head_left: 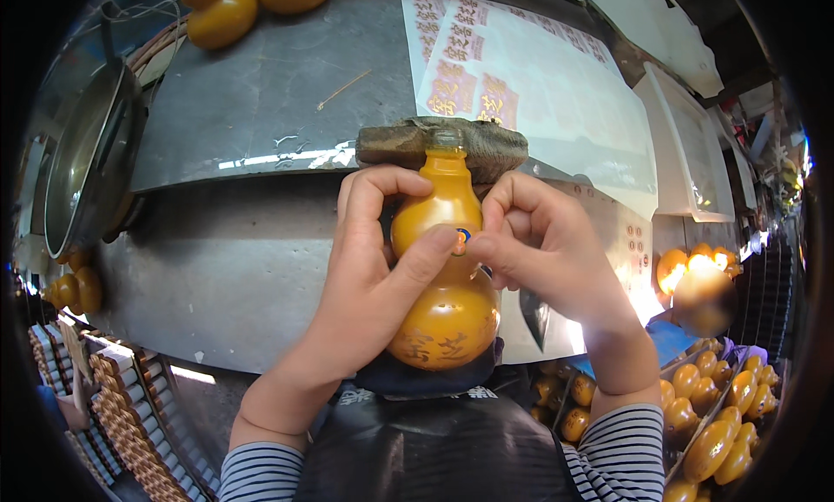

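Note:
A gourd-shaped orange bottle stands upright at the near edge of a grey metal table, its clear neck against a brown worn block. My left hand wraps around the bottle's waist from the left, thumb pressed on a small round sticker at the waist. My right hand pinches that same sticker from the right with thumb and forefinger.
Sticker sheets lie at the back right beside a white tray. More orange gourd bottles fill a crate at lower right, others sit at the back left. A metal pan is at left.

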A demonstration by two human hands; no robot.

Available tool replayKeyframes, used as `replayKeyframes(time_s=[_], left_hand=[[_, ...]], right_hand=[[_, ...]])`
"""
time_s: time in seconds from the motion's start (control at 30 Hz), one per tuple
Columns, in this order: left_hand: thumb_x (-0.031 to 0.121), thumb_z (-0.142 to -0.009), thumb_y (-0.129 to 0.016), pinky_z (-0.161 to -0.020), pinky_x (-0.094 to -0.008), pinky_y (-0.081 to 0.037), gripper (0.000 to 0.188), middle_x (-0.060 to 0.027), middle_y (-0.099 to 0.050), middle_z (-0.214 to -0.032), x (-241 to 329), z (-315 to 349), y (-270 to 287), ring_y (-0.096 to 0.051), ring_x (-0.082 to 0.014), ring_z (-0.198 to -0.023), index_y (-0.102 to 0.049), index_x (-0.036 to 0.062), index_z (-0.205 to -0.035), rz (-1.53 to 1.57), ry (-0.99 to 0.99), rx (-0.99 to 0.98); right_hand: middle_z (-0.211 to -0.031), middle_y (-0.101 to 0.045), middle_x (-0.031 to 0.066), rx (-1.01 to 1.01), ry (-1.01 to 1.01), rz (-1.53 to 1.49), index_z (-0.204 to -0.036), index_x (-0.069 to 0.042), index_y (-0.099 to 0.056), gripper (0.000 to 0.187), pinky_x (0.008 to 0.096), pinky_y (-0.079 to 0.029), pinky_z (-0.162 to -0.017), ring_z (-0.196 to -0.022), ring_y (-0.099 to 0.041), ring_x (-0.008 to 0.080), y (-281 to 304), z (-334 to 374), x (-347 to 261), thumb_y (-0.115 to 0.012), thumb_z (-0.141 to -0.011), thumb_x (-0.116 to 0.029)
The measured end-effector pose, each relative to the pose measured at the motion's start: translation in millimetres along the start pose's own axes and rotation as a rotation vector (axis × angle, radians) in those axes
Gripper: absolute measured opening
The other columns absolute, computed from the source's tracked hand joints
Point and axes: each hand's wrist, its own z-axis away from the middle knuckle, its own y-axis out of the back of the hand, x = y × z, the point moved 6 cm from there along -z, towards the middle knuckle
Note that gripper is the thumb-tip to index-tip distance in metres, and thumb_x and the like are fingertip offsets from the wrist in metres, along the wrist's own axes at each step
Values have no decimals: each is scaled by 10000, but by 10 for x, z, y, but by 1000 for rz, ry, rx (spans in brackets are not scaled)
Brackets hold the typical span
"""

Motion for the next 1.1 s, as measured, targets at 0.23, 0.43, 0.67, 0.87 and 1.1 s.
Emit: replayKeyframes(time_s=[0.23,0.43,0.67,0.87,1.1], left_hand=[[160,-907,-612,-944,-286,-395,343,-94,-385,-1139,-20,-4,-6,-433,-167,-1090,-442,3,-1160,3,-38,29],[157,-907,-612,-952,-282,-375,309,-99,-412,-1121,-32,-7,2,-433,-177,-1089,-468,4,-1133,-68,-67,46],[169,-910,-619,-943,-282,-393,330,-93,-402,-1135,-42,-12,51,-433,-168,-1090,-458,7,-1148,-56,-62,-3],[178,-892,-655,-864,-282,-485,380,-84,-386,-1154,-43,-14,16,-447,-157,-1100,-450,13,-1166,-73,-73,-4],[153,-830,-713,-940,-310,-444,547,-109,-416,-1193,11,2,-4,-459,-187,-1139,-362,31,-1231,-181,-15,-59]], right_hand=[[-646,-570,-2,-7,36,50,-846,-31,-490,231,178,-410,-498,-560,-541,30,23,-8,47,-678,-885,-159],[-670,-580,3,-6,19,20,-855,-38,-478,227,173,-413,-507,-571,-538,33,20,-22,50,-659,-897,-167],[-658,-560,-8,-56,4,-14,-847,-39,-475,239,181,-413,-507,-572,-533,35,16,-19,33,-666,-896,-175],[-638,-560,-12,-47,101,18,-826,-43,-499,220,183,-416,-502,-561,-540,35,30,-17,67,-666,-892,-170],[-788,-605,61,512,314,-135,-1045,-40,-563,307,249,-502,-629,-720,-605,132,924,67,-113,-642,-892,-295]])
